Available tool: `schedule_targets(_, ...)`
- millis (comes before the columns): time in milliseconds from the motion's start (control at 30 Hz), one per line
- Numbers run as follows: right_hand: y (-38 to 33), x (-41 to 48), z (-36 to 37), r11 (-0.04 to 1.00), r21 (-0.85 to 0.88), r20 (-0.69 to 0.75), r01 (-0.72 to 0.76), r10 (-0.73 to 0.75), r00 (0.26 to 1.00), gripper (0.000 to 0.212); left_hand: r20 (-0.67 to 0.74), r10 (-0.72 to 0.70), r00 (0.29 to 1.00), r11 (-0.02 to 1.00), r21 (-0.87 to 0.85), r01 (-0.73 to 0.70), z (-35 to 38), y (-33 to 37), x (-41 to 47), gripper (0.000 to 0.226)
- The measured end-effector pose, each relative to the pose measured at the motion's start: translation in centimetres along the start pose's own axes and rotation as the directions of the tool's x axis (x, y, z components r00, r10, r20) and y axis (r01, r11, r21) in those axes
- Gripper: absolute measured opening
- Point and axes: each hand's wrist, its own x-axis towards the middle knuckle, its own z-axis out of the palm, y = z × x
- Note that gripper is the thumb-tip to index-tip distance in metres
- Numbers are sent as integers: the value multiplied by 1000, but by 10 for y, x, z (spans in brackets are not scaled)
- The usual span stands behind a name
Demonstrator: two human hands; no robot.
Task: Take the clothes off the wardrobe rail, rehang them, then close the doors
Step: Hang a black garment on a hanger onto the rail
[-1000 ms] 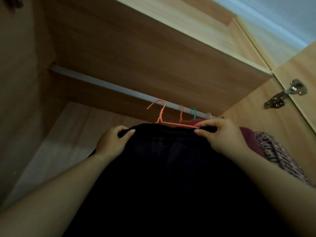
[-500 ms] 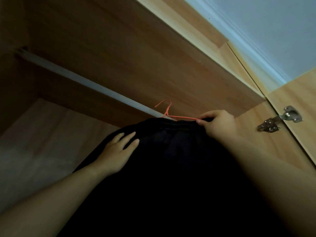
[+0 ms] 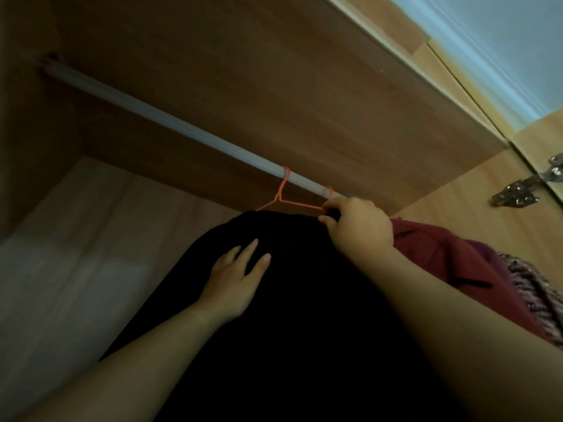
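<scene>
Orange hanger (image 3: pixel 284 197) now on rail (image 3: pixel 170 123); right hand (image 3: pixel 359 226) tight around it, left hand (image 3: pixel 234 281) flat on garment (image 3: pixel 304 330).

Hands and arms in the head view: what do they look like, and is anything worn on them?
The left hand and right hand are bare: no gloves, and no ring, watch or bracelet shows. Both forearms are uncovered right to the frame edge, so no sleeve is in view. The light is dim, so finer marks cannot be made out.

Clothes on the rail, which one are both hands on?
The black garment: the left hand rests flat on it, the right hand pinches its top. The dark red garment and patterned garment hang further right.
</scene>
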Motion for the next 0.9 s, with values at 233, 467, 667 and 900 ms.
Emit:
schedule_targets(233,0,-79,22,977,-144,28,158,-156,987,54,-77,90,993,995,57,-86,12,-15,-26,57)
schedule_targets(467,3,-203,39,973,-148,130,178,-159,979,57,35,163,986,977,136,-167,33,-34,-111,75)
schedule_targets(667,7,-302,20,975,-93,270,204,-173,947,57,186,135,973,961,214,-174,49,-42,-211,74)
schedule_targets(900,19,-416,-23,974,-91,446,206,-145,883,58,296,87,951,880,425,-213,73,-54,-326,74)
